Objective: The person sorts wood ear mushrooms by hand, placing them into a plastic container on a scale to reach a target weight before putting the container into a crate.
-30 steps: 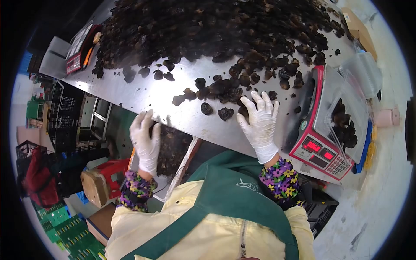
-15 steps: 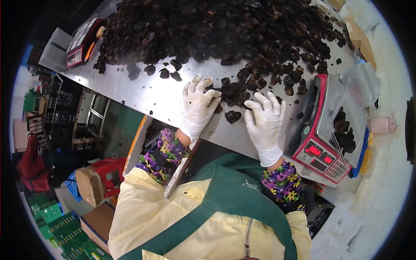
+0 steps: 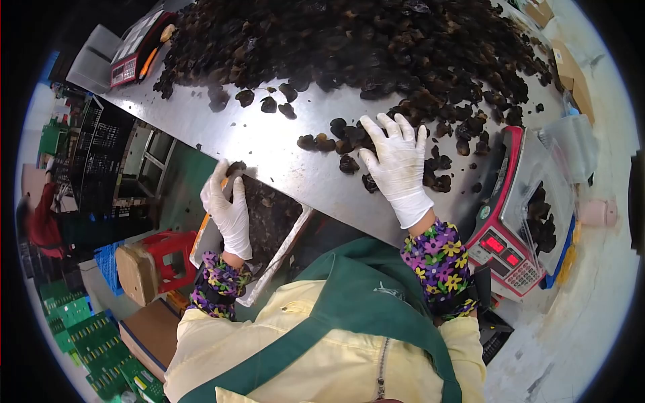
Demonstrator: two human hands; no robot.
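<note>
My left hand point(image 3: 227, 208), in a white glove, is at the table's front edge over a white-rimmed box point(image 3: 295, 232). A dark wood ear mushroom piece point(image 3: 235, 168) shows between its thumb and fingers. My right hand point(image 3: 395, 171), also gloved, lies over the metal table with fingers spread, fingertips at a small group of wood ear mushrooms point(image 3: 349, 138). Single pieces lie beside it, one wood ear piece point(image 3: 348, 164) to its left. A large heap of dark wood ear mushrooms point(image 3: 322, 47) covers the far part of the table.
A red digital scale point(image 3: 500, 235) stands at the right, with mushrooms in a clear plastic box point(image 3: 537, 218) on it. Another scale point(image 3: 138, 50) stands far left, by clear containers point(image 3: 97, 57). A red stool point(image 3: 168, 258) and green crates point(image 3: 87, 342) are on the left floor.
My left hand has moved left and down from the mushrooms to the table edge above the box, with a piece in it. My right hand has shifted slightly left and up to the small group.
</note>
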